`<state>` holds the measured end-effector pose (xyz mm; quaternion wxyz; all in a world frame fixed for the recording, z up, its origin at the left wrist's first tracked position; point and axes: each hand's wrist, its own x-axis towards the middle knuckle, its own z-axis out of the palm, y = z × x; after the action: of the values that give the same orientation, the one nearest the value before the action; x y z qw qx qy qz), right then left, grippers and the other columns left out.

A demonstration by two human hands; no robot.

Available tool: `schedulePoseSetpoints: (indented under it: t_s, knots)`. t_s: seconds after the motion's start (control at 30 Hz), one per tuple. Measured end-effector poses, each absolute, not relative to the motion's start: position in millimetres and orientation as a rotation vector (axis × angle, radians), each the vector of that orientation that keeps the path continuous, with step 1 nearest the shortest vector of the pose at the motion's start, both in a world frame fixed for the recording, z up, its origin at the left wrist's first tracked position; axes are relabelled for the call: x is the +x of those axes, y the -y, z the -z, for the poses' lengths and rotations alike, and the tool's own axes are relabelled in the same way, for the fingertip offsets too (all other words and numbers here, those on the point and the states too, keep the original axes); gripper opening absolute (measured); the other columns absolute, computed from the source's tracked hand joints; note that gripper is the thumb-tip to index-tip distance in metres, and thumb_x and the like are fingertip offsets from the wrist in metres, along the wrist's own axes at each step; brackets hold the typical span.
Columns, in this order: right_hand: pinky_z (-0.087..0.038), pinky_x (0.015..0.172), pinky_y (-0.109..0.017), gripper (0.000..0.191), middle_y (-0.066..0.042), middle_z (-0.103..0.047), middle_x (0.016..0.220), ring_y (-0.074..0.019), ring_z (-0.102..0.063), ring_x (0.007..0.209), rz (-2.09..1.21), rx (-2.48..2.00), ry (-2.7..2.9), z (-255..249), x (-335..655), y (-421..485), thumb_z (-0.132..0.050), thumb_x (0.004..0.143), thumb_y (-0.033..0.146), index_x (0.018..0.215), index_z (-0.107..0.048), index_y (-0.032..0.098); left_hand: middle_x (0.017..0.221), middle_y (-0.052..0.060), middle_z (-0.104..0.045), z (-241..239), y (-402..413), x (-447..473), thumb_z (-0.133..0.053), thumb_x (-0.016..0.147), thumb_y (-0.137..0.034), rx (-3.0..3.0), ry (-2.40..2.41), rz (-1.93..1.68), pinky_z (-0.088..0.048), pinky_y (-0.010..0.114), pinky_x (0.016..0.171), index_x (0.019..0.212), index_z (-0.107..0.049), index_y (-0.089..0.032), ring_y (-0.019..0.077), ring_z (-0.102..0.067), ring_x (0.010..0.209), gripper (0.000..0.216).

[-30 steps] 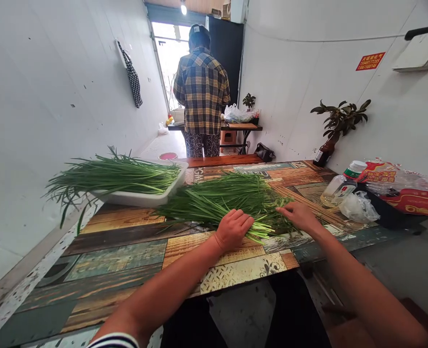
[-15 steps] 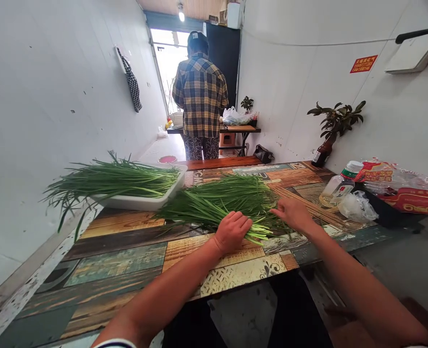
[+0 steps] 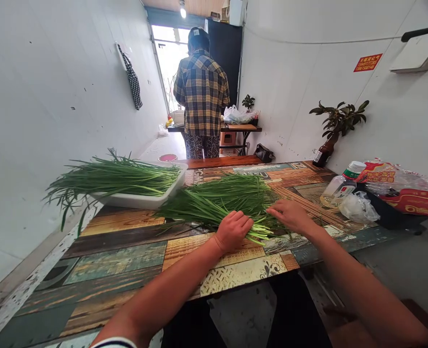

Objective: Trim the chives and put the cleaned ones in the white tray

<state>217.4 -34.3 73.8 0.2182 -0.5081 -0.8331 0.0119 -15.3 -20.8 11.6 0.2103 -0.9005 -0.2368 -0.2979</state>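
Note:
A loose pile of green chives (image 3: 221, 195) lies across the patterned table (image 3: 126, 256), pale stem ends toward me. My left hand (image 3: 232, 230) rests curled on the stem ends, fingers bent over them. Over the right side of the pile is my right hand (image 3: 289, 215), palm down, its fingertips pinched on a few chive stalks. Just beyond that hand lies a bundle of thin bamboo skewers (image 3: 308, 205). A white tray (image 3: 144, 198) at the left holds another heap of chives (image 3: 112, 176).
At the right stand a clear plastic bottle (image 3: 339, 186), a crumpled plastic bag (image 3: 357, 207), a red-printed package (image 3: 405, 191) and a potted plant (image 3: 335, 123). A person in a plaid shirt (image 3: 201, 92) stands with their back to me at a far table.
My right hand has shifted slightly left over the chive pile. The left hand has stayed on the stem ends.

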Motion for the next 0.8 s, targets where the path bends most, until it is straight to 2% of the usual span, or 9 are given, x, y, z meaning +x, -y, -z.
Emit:
schedulePoseSetpoints:
  t_s: [0.07, 0.1, 0.23, 0.4, 0.63, 0.8]
  knots:
    - [-0.047, 0.08, -0.032, 0.026, -0.007, -0.067, 0.099, -0.0202, -0.06, 0.093, -0.17, -1.182, 2.409, -71, 208, 37, -0.055, 0.085, 0.035, 0.106, -0.068, 0.025, 0.075, 0.005, -0.057, -12, 21, -16, -0.034, 0.096, -0.024, -2.511, 0.657, 0.827, -0.033, 0.032, 0.064, 0.086, -0.056, -0.017, 0.0175, -0.048, 0.072, 0.026]
    - [-0.048, 0.081, -0.033, 0.026, -0.007, -0.067, 0.1, -0.0199, -0.06, 0.093, -0.209, -1.121, 2.45, -68, 204, 37, -0.056, 0.085, 0.032, 0.107, -0.067, 0.024, 0.074, 0.005, -0.057, -13, 21, -16, -0.033, 0.096, -0.024, -2.514, 0.652, 0.828, -0.033, 0.032, 0.064, 0.086, -0.056, -0.017, 0.0174, -0.048, 0.072, 0.026]
    - [-0.048, 0.073, -0.032, 0.02, -0.007, -0.069, 0.081, -0.0185, -0.061, 0.079, -0.297, -1.059, 2.497, -53, 198, 31, -0.054, 0.086, 0.027, 0.087, -0.073, 0.02, 0.077, 0.005, -0.059, -12, 22, -16, -0.034, 0.096, -0.025, -2.515, 0.632, 0.864, -0.034, 0.032, 0.065, 0.089, -0.057, -0.017, 0.0173, -0.048, 0.073, 0.025]
    - [-0.048, 0.068, -0.028, 0.028, -0.005, -0.072, 0.081, -0.0159, -0.064, 0.074, -0.565, -1.099, 2.301, -50, 199, 32, -0.052, 0.088, 0.035, 0.082, -0.074, 0.02, 0.078, 0.006, -0.06, -8, 23, -14, -0.034, 0.097, -0.026, -2.524, 0.713, 0.96, -0.036, 0.032, 0.067, 0.091, -0.058, -0.017, 0.0175, -0.049, 0.073, 0.027]
    - [-0.051, 0.074, -0.032, 0.034, -0.006, -0.073, 0.085, -0.018, -0.065, 0.078, -0.913, -1.204, 1.817, -40, 189, 44, -0.059, 0.079, 0.049, 0.081, -0.074, 0.018, 0.075, 0.006, -0.06, -9, 25, -11, -0.035, 0.095, -0.026, -2.521, 0.732, 1.037, -0.037, 0.032, 0.067, 0.086, -0.059, -0.017, 0.0183, -0.049, 0.073, 0.027]
    - [-0.049, 0.067, -0.03, 0.041, -0.007, -0.071, 0.081, -0.0154, -0.061, 0.068, -0.952, -1.306, 1.443, -20, 204, 28, -0.063, 0.073, 0.054, 0.083, -0.073, 0.016, 0.075, 0.006, -0.06, -10, 25, -15, -0.033, 0.096, -0.025, -2.493, 0.747, 1.036, -0.036, 0.033, 0.065, 0.086, -0.059, -0.017, 0.0184, -0.048, 0.071, 0.03]
